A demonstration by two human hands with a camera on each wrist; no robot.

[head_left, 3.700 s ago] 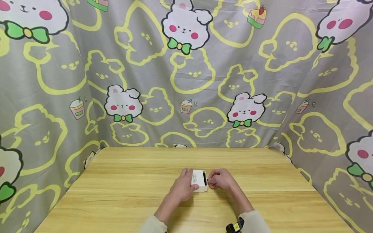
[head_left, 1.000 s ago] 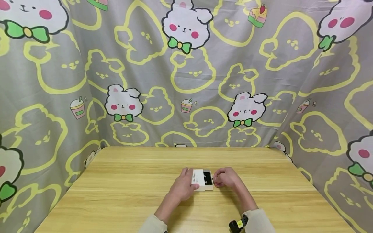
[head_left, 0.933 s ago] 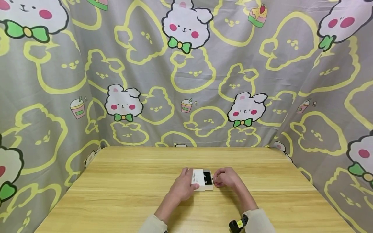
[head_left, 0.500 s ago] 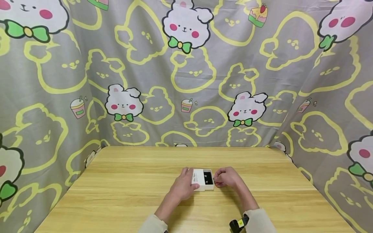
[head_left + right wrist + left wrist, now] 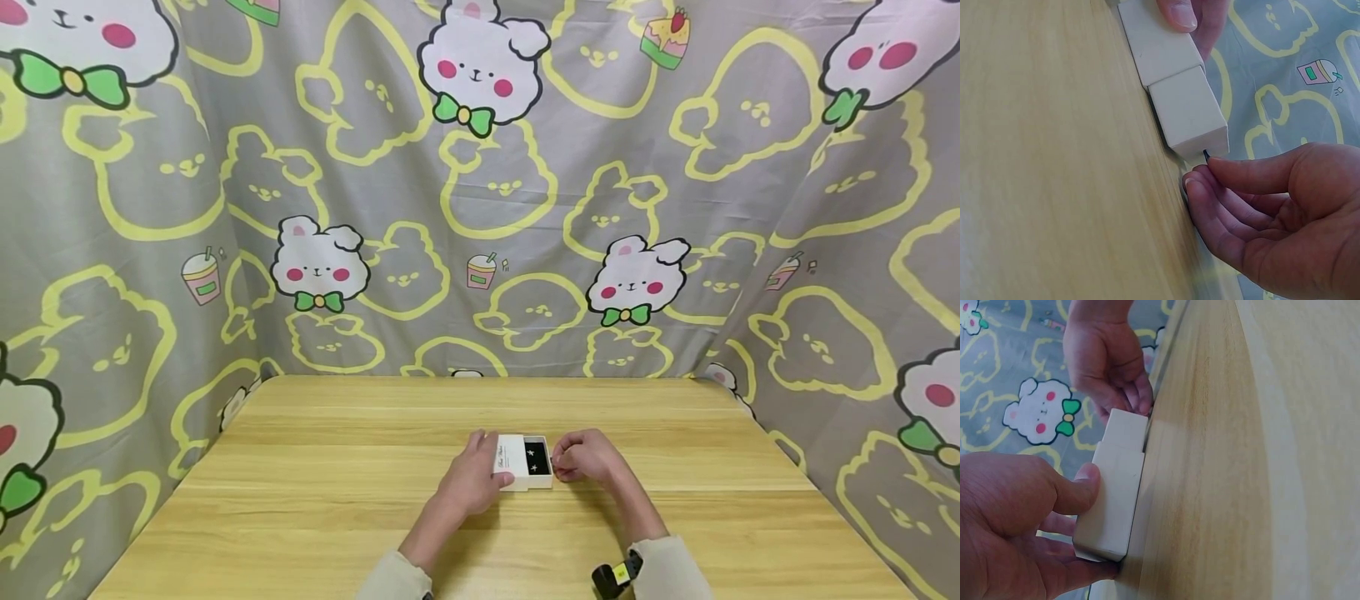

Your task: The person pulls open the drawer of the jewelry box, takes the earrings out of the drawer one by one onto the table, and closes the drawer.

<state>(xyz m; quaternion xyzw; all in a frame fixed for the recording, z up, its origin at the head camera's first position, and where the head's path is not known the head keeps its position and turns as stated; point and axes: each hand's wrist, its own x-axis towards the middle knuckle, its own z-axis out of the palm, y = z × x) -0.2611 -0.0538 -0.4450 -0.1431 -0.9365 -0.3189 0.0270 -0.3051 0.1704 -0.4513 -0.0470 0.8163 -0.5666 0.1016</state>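
Grip of the right hand [image 5: 587, 456] pinches a dark tab [image 5: 1206, 155] on the partly exposed drawer [image 5: 1190, 107]; the left hand's grip [image 5: 468, 482] clasps its printed sleeve [image 5: 511, 452]. Two small stars [image 5: 534, 468] dot the black insert [image 5: 542, 459]; the white box [image 5: 1113, 494] lies on the bench [image 5: 322, 517].

Head view forward-down across table [image 5: 375, 433], close wrist views sharing white box [image 5: 1113, 497]

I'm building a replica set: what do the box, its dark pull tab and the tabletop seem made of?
Box: probably stiff card, matte white, with crisp straight edges.
Pull tab: perhaps ribbon or cord, dark and thin; too small to tell its finish.
Tabletop: wood or wood-look laminate, smooth, with pale striped grain.
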